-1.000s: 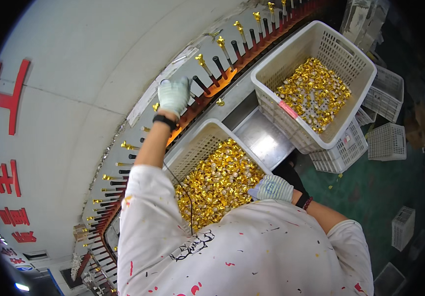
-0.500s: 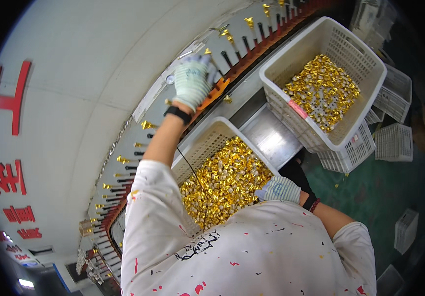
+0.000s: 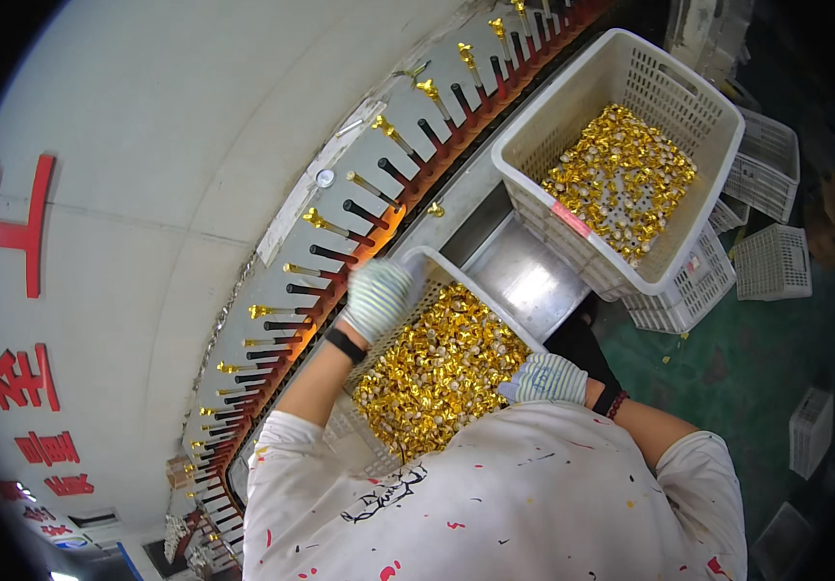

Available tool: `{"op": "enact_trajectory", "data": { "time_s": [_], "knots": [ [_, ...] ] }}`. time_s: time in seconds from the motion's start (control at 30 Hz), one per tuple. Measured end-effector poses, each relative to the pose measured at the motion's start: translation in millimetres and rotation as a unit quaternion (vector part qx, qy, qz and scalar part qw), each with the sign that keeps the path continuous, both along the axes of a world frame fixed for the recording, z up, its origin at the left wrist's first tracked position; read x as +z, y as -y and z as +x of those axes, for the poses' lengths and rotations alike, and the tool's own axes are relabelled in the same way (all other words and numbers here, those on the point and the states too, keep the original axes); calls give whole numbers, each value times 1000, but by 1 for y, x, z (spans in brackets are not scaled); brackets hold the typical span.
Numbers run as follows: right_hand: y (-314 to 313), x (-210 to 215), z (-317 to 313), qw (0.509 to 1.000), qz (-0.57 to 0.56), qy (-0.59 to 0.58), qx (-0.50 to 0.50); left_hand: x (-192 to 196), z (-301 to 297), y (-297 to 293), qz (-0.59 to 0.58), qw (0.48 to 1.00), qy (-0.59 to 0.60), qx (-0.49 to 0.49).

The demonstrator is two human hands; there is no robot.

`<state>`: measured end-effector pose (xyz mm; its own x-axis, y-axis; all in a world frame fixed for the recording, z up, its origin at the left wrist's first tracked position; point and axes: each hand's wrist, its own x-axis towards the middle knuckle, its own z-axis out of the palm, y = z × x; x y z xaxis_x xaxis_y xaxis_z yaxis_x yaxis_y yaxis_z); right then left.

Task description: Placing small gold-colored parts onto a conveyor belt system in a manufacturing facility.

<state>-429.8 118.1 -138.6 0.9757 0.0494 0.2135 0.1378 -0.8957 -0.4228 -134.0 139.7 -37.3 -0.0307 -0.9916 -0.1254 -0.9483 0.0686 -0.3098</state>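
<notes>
My left hand (image 3: 379, 296), in a striped knitted glove with grey-coated fingers, is over the far left rim of the near basket (image 3: 532, 334), beside the row of posts. Its fingers are smeared by motion, and anything in them is hidden. At the basket's right side my right hand (image 3: 551, 377), gloved alike, has its curled fingertips against a heap of small shiny gold caps (image 3: 442, 363). What those fingers grip cannot be made out. Beyond my left hand, a curved rack of upright posts (image 3: 393, 174) carries gold pieces (image 3: 427, 90) on several of its tips.
A larger pale basket (image 3: 621, 261) with gold caps stands at the right, on another basket (image 3: 694, 290). Between the baskets is a metal tray (image 3: 524, 261). Smaller crates (image 3: 773, 263) sit on the green floor. An orange glow shows along the rack's base (image 3: 388, 228).
My left hand has come down from the posts toward the near basket. My right hand stays at the heap of caps. The whole view has shifted slightly.
</notes>
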Motion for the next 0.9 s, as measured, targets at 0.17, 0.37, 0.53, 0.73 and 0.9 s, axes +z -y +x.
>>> {"op": "enact_trajectory", "data": {
  "time_s": [0.17,0.37,0.53,0.73,0.9],
  "knots": [
    [-2,3,1,1000,7,8,10,-10,-6,-12,6,987,-153,-56],
    [-2,-7,-1,1000,2,0,5,29,40,135,-307,947,-77,-63],
    [-8,-20,5,1000,0,15,-11,31,70,184,-136,985,-28,106],
    [2,-9,3,999,27,17,-18,8,38,98,-203,976,-35,73],
    [4,9,3,1000,11,18,6,-6,-15,-12,35,989,-125,-69]
  ]
}}
